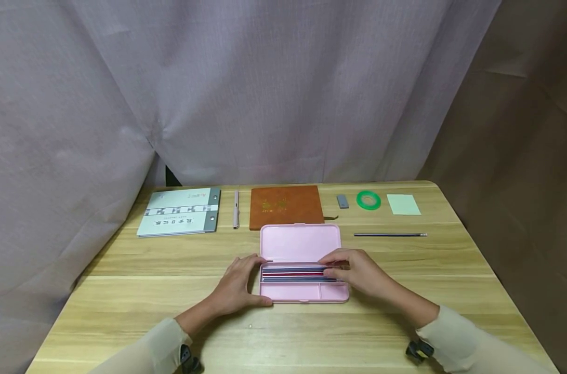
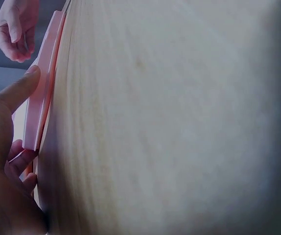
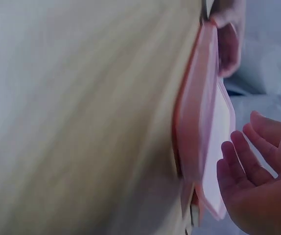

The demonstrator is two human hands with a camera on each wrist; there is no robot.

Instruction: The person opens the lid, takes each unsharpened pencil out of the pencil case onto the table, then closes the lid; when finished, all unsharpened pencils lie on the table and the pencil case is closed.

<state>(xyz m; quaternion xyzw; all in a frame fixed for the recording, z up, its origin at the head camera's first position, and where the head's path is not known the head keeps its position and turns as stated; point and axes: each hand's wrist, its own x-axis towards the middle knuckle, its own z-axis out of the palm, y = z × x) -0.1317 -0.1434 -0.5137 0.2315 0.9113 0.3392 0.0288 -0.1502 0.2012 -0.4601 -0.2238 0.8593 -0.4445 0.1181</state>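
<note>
A pink pencil case (image 1: pixel 300 244) lies with its lid folded back on the wooden table. Several pencils (image 1: pixel 292 274), dark, red and blue, lie side by side in its long compartment. My left hand (image 1: pixel 238 285) holds the case at its left end, thumb on the near edge and fingers round the far side. In the left wrist view, the thumb (image 2: pixel 25 88) presses the front wall. My right hand (image 1: pixel 360 270) hovers over the case's right end, fingertips right at the pencils. In the right wrist view, its loosely bent fingers (image 3: pixel 245 164) show nothing between them.
Behind the case lies a brown notebook (image 1: pixel 285 208). To its left are a pen (image 1: pixel 236 210) and a pale journal (image 1: pixel 177 212). Rightward lie a grey eraser (image 1: pixel 342 201), green tape (image 1: pixel 368 200), sticky notes (image 1: pixel 403 204) and a single pencil (image 1: pixel 390 235). A curtain (image 1: pixel 283 93) hangs behind.
</note>
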